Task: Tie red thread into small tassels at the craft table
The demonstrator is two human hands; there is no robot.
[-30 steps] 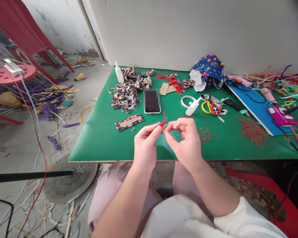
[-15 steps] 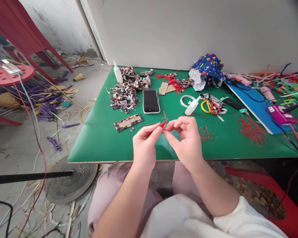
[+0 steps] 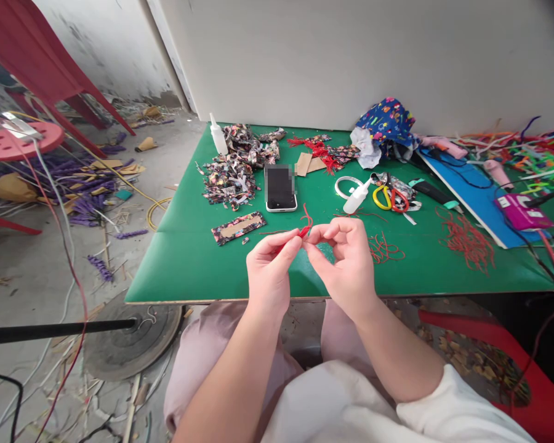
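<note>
I had the left hand [image 3: 268,267] pinching red cords [image 3: 306,227], the right hand [image 3: 351,264] curled close (hold unclear to me); slackening risked scattering them.

Over the counter [image 3: 198,271], the left hand [image 3: 271,261] pinches a red cord [image 3: 307,228]; the right hand [image 3: 348,261] is close beside. Behind lies a phone [image 3: 281,195].
</note>
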